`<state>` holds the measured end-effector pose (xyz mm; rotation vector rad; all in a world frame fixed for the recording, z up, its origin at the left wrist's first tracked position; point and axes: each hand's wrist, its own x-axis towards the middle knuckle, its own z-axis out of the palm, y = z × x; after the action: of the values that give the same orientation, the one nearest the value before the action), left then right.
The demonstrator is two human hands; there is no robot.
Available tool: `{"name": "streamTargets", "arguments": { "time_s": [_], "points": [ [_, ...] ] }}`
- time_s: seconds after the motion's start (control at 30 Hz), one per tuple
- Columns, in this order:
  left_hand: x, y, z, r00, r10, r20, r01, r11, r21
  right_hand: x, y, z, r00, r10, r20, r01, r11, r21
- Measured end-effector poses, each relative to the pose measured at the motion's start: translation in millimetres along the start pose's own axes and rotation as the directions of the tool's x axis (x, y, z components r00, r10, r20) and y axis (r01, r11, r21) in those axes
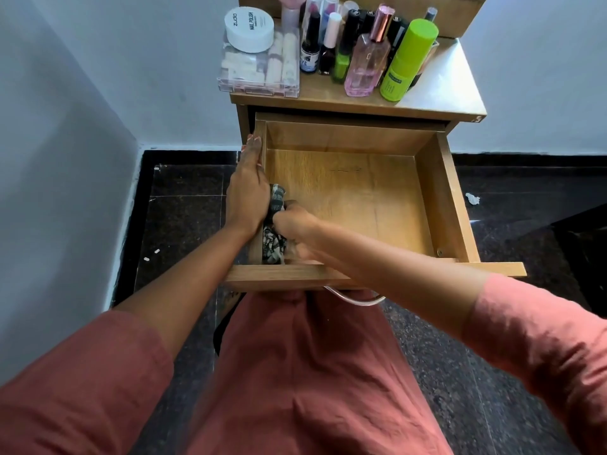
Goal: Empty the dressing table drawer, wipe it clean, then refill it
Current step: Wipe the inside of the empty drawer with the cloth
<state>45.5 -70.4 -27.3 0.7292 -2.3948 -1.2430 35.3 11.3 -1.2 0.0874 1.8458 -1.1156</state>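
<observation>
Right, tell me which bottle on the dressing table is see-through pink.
The perfume bottle with the rose-gold cap, front row, between the small green nail polish and the tall lime-green bottle.

Light: bright, even, stronger from the right.
Glare: pale sheen on the bench's (pixel 440 83) right side.
Shadows: soft, darkest in the gap above the drawer (pixel 443 198).
Blur: right hand (pixel 295 223) and cloth (pixel 273 246) smeared.
Edges: walls bend, wide-angle.
</observation>
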Motion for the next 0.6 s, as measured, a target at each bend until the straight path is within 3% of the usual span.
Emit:
{"name": "streamTargets", "arguments": {
  "time_s": [0.1,0.2,0.33,0.6],
  "points": [
    [0.6,1.7,-1.3,1.0,-0.011,-0.006,0.011,1.0,0.008,-2.7,0.1,2.3,1.0,0.024,-0.014,-0.023,0.999,0.039],
    [-0.7,3.6,-2.6,0.999,-0.033,-0.004,0.033,0.999,0.008,-0.1,-1.0,4.6,0.999,-0.001,-0.046,-0.003,0.996,-0.091],
    [-1.1,3.7,-1.9,0.999,-0.047,-0.006,0.047,0.999,0.019,0.2,-8.9,0.0,1.0,0.012,0.027,-0.008,0.988,-0.155],
    [-1.1,5.2,-1.7,0.999,-0.028,-0.017,0.029,0.999,0.031,4.6,0.7,-2.4,0.998,0.065,-0.006,-0.065,0.989,-0.13]
  ]
}}
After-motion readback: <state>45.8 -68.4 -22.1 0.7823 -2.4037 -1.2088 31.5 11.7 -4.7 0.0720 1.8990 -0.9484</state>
